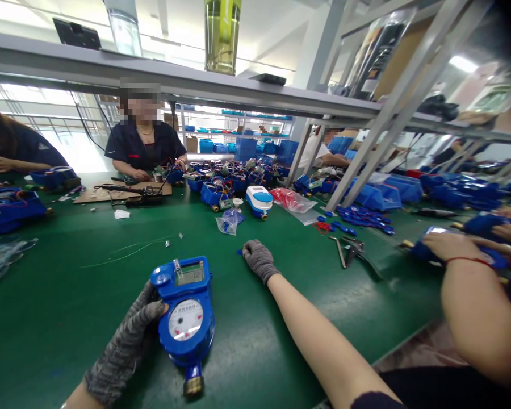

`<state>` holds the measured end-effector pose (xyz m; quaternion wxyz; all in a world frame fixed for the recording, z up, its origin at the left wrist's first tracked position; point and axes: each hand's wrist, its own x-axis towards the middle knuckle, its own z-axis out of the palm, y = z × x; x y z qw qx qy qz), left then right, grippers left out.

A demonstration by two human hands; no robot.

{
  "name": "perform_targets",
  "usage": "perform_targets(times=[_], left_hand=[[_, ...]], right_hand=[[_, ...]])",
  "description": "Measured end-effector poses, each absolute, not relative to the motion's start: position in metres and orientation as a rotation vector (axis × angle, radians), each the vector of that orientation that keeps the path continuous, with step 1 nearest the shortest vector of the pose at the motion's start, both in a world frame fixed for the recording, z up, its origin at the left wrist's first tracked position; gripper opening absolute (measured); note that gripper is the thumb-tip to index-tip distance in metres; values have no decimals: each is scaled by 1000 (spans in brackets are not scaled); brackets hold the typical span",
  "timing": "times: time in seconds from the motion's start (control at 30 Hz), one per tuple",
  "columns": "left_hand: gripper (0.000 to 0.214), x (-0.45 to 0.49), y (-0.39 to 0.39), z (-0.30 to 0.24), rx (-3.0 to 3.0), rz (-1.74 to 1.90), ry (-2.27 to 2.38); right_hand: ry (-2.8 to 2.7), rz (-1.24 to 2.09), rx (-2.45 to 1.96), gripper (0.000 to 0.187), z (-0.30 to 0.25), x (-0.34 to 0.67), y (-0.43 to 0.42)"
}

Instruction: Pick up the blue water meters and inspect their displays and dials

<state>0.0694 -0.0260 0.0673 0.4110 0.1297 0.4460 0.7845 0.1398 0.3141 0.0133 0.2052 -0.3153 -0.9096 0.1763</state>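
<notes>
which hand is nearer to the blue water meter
Left. The left hand grips the blue water meter by its side; the right hand rests on the green table beyond it, to its right, not touching.

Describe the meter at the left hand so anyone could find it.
On the green table, nearest the camera, a blue water meter lies alone, held by the gloved left hand. Unlike the meters heaped across the table, it shows a white dial and small screen.

So the meter (186, 318) sits on the desk (59, 307) right up front, left grip (130, 338) wrapped round its left side. Right grip (259, 259) rests farther back and to the right. Pliers (350, 253) lie off to its right, and a small bag (229, 221) sits behind it.
</notes>
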Motion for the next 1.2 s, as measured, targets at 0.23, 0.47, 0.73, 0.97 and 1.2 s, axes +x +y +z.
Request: perform_targets(times=[0.23,0.47,0.73,0.97,1.2], left_hand=[[73,79,-26,74,344,1965,1109],[80,79,-24,63,307,1983,1150],[84,75,-25,58,267,1991,1227],[89,76,-25,62,169,1980,1290],[92,66,-27,51,144,1948,1293]], right_hand=[[-2400,740,-426,14,34,158,257],[-2408,869,-2,10,57,161,207],[-2574,632,-10,17,63,164,206],[-2625,406,-115,22,62,165,199],[-2703,111,111,27,50,173,198]])
